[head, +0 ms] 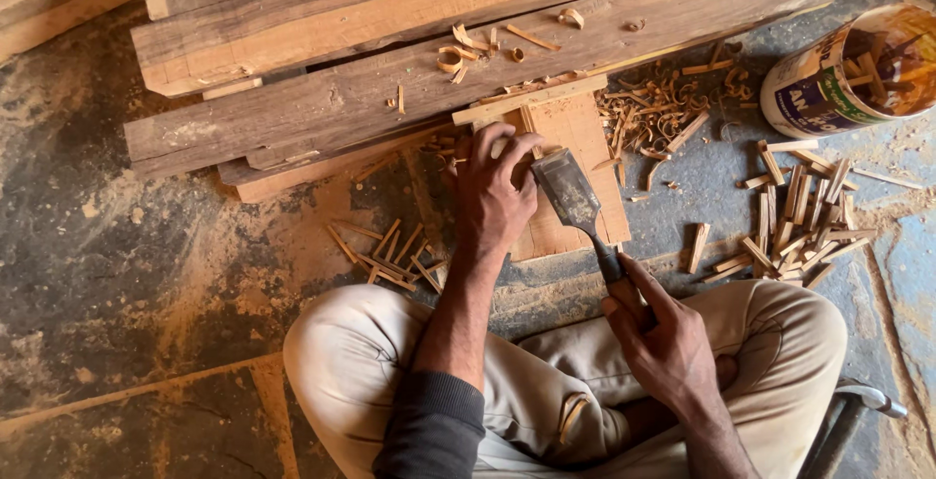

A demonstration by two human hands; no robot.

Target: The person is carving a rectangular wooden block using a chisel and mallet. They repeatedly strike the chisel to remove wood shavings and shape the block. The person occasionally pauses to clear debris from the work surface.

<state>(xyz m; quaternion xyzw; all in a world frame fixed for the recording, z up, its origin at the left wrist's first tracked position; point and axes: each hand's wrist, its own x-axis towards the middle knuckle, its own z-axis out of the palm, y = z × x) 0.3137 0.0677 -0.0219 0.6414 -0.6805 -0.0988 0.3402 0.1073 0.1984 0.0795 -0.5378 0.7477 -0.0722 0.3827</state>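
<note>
At frame centre, the left hand [492,187] pressed flat on the small board [575,162] while the right hand [655,328] closed around the chisel [575,204], best pushed away from those fingers.

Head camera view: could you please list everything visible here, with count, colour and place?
Chisel: one, grey blade with dark handle, lying slantwise over the small board.
Small board: one, light reddish-brown, on the floor under the chisel.
Planks: several, weathered grey-brown, stacked across the top.
Wood shavings: many, tan, on the planks and right of the board.
Wooden pegs: many, pale brown, scattered at right; a smaller pile at left.
Tub: one, white outside, brown inside, top right, holding sticks.
Floor: dark, dusty with sawdust.
Trousers: beige, bottom centre.
Left hand: pressing on the board beside the blade.
Right hand: gripping the chisel handle.
</note>
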